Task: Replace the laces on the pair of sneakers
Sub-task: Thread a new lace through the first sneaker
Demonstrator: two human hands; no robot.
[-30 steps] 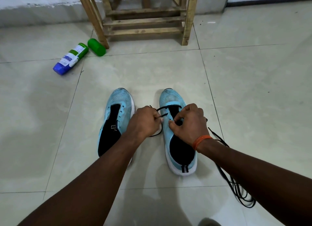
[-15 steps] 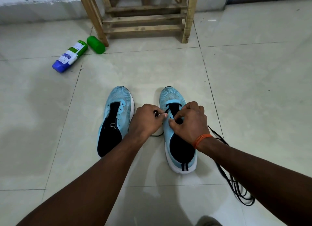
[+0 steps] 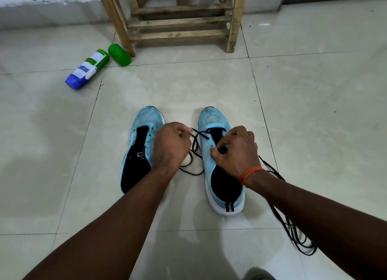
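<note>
Head view: lacing the right-hand light-blue knit sneaker (image 3: 211,120) on the tiled floor (image 3: 314,112).
Fist-tight, the grip of the left hand (image 3: 170,147) holds the thin black lace (image 3: 198,134) threaded through the front eyelets; the right hand (image 3: 236,154) pinches the sneaker's eyelet edge. The unlaced matching sneaker (image 3: 144,120) lies just beside it.

Light-blue left sneaker (image 3: 144,122) and right sneaker (image 3: 211,120) side by side, toes away; black lace (image 3: 200,134) through right one's front eyelets.

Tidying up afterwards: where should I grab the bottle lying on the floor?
Across its labelled middle, from above: the bottle lies flat on the floor, both long sides clear, while the green cylinder crowds its far end.
</note>
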